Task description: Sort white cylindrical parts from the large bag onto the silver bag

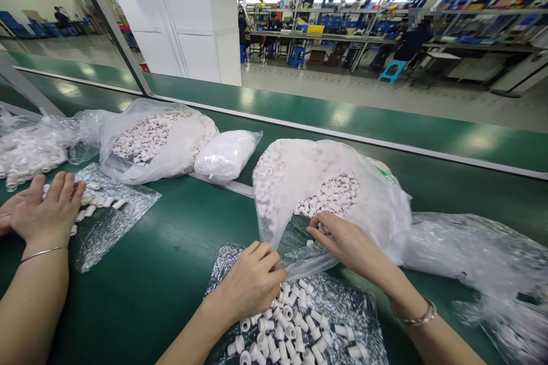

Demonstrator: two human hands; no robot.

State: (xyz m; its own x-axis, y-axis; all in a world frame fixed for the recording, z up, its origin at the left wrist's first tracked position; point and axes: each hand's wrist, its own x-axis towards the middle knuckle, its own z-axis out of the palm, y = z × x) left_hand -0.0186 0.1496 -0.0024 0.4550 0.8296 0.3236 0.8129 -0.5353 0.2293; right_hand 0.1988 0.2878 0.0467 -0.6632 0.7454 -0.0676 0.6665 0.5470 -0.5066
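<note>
Left hand closed on near lip of big bag; right hand half-curled at bag's mouth, can't tell from my end if it pinches film or part. White parts piled inside bag; loose pieces on crinkled sheet just nearside of bag. Risk I see: left grip slips, lip sags, parts spill past sheet onto surface. Bracelet on right wrist could snag thin film, tear it. Left forearm dragging sheet would scatter pieces.

Soft glare on green worktop
</note>
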